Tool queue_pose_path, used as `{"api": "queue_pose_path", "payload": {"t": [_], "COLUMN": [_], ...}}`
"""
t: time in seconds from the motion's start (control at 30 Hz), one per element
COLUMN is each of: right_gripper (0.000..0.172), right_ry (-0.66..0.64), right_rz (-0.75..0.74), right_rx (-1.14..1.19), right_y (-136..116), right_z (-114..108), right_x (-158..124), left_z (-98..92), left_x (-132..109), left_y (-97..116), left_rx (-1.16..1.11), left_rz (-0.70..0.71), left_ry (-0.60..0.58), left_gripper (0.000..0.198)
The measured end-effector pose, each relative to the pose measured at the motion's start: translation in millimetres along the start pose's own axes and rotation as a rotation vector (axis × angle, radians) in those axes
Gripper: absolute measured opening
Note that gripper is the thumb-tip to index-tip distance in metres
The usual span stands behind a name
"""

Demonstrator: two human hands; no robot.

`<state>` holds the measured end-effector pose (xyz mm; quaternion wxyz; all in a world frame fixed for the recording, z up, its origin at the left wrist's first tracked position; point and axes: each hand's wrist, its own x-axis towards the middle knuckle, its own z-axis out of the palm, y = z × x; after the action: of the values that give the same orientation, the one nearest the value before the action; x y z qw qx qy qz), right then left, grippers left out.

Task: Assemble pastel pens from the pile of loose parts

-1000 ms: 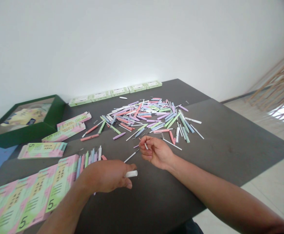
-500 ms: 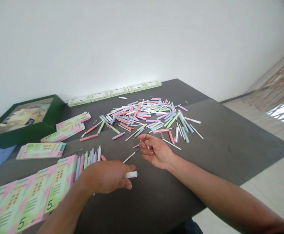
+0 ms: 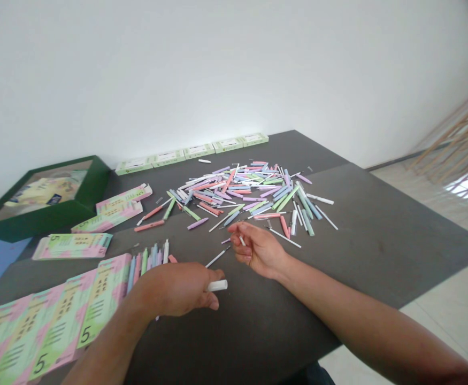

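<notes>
My left hand (image 3: 179,289) is closed around a white pen barrel (image 3: 218,285), whose end sticks out past the thumb toward the right. Higher up and to the right, the fingers of my right hand (image 3: 261,251) curl around a small white pen part (image 3: 242,241), mostly hidden in the grip. A thin white refill (image 3: 218,256) lies on the table between both hands. Beyond them spreads a pile of pastel pen parts and refills (image 3: 237,192). Several assembled-looking pens (image 3: 149,260) lie side by side behind my left hand, partly covered by it.
Pink-and-green printed cartons (image 3: 57,321) lie in a row at the lower left, with further cartons (image 3: 73,246) behind. A green open box (image 3: 85,198) holding wrapped packets stands at the far left. Small green boxes (image 3: 199,151) line the wall along the dark table (image 3: 358,224).
The view has shifted slightly. Both hands keep nearly the same position and grip; the white part in my right hand now shows more clearly between the fingers.
</notes>
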<state>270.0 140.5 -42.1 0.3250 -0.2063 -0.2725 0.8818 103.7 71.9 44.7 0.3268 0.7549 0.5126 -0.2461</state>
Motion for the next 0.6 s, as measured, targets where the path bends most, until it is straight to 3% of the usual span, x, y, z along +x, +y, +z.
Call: {"api": "queue_pose_path", "payload": {"t": [0.2, 0.37, 0.5, 0.6], "right_gripper": [0.006, 0.025, 0.01, 0.025], "right_ry": [-0.003, 0.055, 0.079, 0.092], "right_rz": [-0.02, 0.031, 0.039, -0.008], "right_rx": [-0.011, 0.032, 0.012, -0.035], "right_y": [1.7, 1.5, 1.3, 2.9], "right_z": [0.0, 1.0, 2.5, 2.8], "right_x": [0.3, 1.5, 0.9, 1.3], "left_z": [-1.3, -2.0, -0.7, -1.5], "left_x": [-1.5, -1.7, -1.1, -2.5], "left_y": [2.2, 3.0, 1.4, 1.3], "left_rx": [0.004, 0.008, 0.0, 0.004], "left_rz": [-0.001, -0.018, -0.01, -0.026], "left_ry": [-0.005, -0.003, 0.002, 0.004], "left_gripper": [0.044, 0.044, 0.047, 0.048]}}
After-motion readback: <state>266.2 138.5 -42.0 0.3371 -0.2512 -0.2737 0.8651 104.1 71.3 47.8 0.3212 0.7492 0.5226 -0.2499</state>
